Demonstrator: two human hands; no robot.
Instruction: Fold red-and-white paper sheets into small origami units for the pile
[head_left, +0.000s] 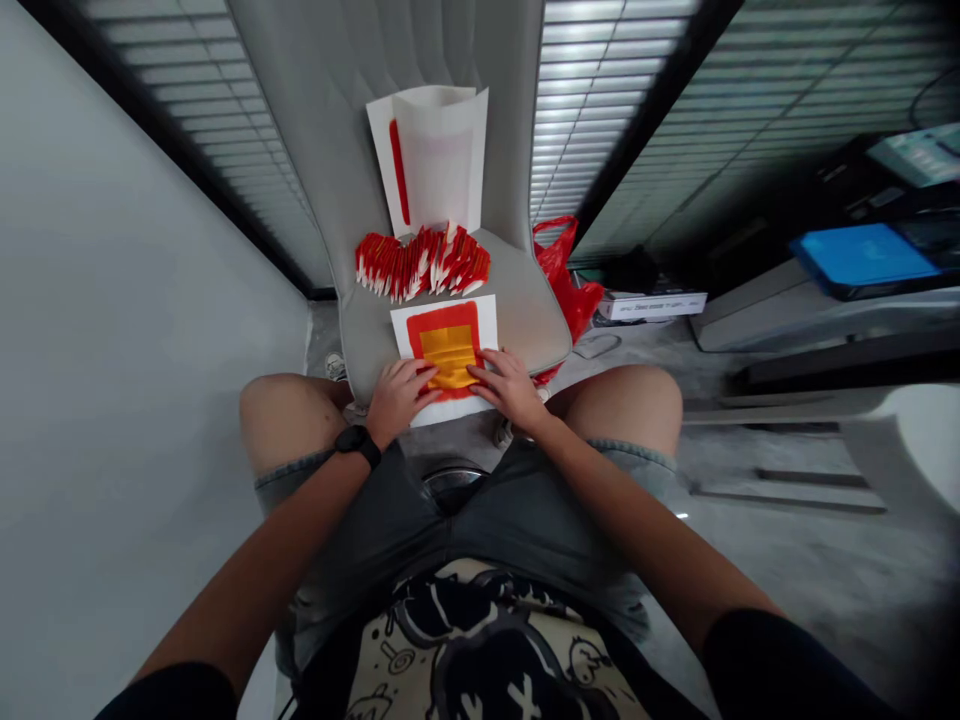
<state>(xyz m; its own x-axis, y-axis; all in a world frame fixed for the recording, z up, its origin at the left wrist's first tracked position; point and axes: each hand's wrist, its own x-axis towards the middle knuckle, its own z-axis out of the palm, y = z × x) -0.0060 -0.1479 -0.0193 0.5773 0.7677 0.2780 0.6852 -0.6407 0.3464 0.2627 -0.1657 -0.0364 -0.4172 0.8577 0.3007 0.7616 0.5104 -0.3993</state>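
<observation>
A white sheet with a painted red square lies at the front edge of the grey chair seat. On the red area sits a golden-yellow paper with creases across it. My left hand, below a black watch, rests with fingers spread on the lower left of the yellow paper. Opposite it, my right hand touches the paper's lower right, its fingers also apart. Just behind the sheet stands a row of folded red and white paper pieces. Larger white sheets with a red strip lean against the chair back.
The grey chair stands in front of my knees. A red plastic bag is at its right, near a white box on the floor. Farther right are a blue object and a white chair. A wall runs along the left.
</observation>
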